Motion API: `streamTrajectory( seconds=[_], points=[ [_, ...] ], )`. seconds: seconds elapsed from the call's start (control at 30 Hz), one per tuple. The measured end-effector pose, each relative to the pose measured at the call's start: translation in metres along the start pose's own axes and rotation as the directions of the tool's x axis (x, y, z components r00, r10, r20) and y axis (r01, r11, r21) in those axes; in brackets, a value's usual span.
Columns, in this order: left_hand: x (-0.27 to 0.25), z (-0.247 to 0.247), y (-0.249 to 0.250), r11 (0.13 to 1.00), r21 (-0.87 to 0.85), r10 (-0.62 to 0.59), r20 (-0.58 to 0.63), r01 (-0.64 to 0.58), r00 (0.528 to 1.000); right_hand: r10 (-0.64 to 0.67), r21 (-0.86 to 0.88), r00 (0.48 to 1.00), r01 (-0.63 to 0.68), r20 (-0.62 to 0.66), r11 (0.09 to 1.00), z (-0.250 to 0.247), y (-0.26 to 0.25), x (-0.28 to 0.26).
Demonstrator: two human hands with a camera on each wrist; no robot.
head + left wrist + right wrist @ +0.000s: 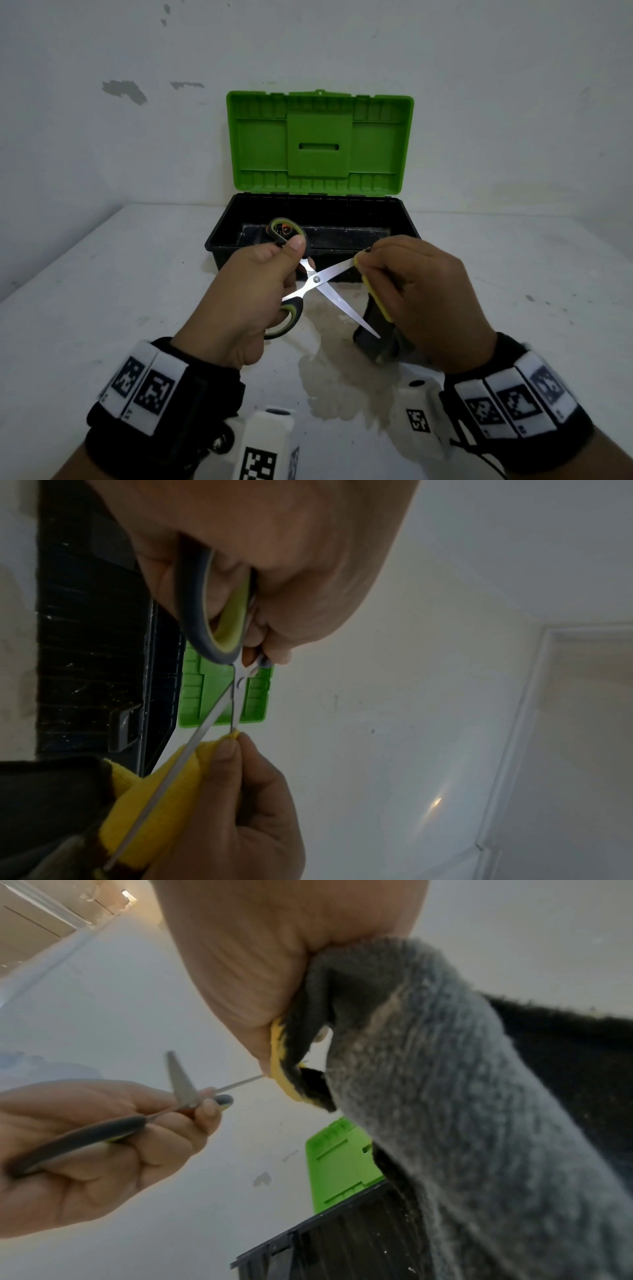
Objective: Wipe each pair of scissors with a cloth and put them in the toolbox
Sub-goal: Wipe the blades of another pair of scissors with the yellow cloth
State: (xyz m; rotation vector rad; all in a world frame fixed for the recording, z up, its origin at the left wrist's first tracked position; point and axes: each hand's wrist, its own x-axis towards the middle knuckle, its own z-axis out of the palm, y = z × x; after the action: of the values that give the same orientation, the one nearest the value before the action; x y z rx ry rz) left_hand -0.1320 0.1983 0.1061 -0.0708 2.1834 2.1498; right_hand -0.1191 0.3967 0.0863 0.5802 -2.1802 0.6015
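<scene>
My left hand (pixel 253 294) grips the grey-and-green handles of a pair of scissors (pixel 320 279), whose steel blades are spread apart in an X above the table. My right hand (pixel 418 291) pinches a yellow and dark grey cloth (pixel 376 305) around the tip of the upper blade. The rest of the cloth (pixel 445 1096) hangs below the right hand. In the left wrist view the scissors (pixel 219 718) cross the yellow cloth (pixel 164 799). Behind the hands stands the toolbox (pixel 376 219), black with its green lid (pixel 320 144) raised; something orange and black (pixel 282 229) lies inside.
The toolbox stands against a white wall (pixel 137 137) at the back of the white table (pixel 102 274). A pale stain (pixel 329 377) marks the table in front of me. Open table surface lies left and right of the toolbox.
</scene>
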Motion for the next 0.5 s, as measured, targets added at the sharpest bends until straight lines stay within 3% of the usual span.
streamTrajectory(
  seconds=[0.17, 0.33, 0.4, 0.5],
  points=[
    [0.001, 0.000, -0.003, 0.997, -0.078, -0.009, 0.004, 0.009, 1.000, 0.057, -0.015, 0.997, -0.058, -0.043, 0.998, -0.007, 0.013, 0.003],
    [0.004, -0.004, -0.006, 0.998, -0.055, 0.025, -0.032, -0.027, 0.999, 0.243, 0.027, 0.968, -0.242, -0.068, 0.970, -0.019, 0.010, 0.008],
    [0.003, -0.001, -0.008, 0.996, 0.021, 0.086, -0.052, -0.085, 0.995, 0.225, 0.067, 0.973, -0.221, -0.057, 0.973, -0.018, -0.004, 0.011],
    [-0.001, 0.007, -0.007, 0.972, 0.118, 0.208, -0.046, -0.201, 0.977, 0.110, 0.048, 0.991, -0.114, 0.072, 0.992, -0.003, -0.026, 0.015]
  ],
)
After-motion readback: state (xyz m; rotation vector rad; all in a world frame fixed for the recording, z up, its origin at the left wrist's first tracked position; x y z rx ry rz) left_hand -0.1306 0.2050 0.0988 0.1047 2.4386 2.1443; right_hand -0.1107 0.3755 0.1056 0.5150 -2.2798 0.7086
